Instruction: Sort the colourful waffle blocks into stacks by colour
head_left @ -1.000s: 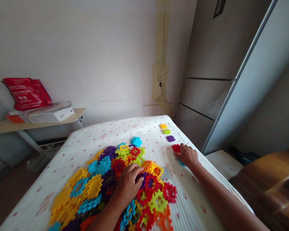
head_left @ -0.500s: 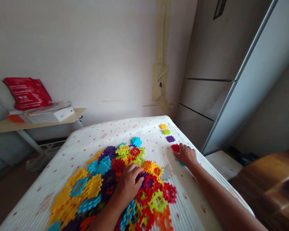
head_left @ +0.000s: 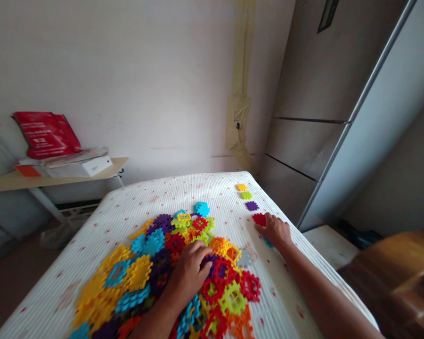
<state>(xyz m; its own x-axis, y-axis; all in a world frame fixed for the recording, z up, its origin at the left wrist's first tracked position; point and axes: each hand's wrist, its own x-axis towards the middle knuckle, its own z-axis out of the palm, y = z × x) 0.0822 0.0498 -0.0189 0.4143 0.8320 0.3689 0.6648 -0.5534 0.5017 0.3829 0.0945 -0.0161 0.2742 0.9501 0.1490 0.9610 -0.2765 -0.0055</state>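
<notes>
Atop ribbed mattress: left hand on spiky plastic tiles; right hand at red tile; grips unclear.

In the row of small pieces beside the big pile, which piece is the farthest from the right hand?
The yellow piece at the row's far end. The green, purple and red pieces lie closer to the right hand.

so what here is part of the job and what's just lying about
In use: left hand on the pile of plastic waffle blocks; right hand on the red block; row of yellow, green and purple blocks.
Lying about: red bag, white box, wooden shelf.
</notes>
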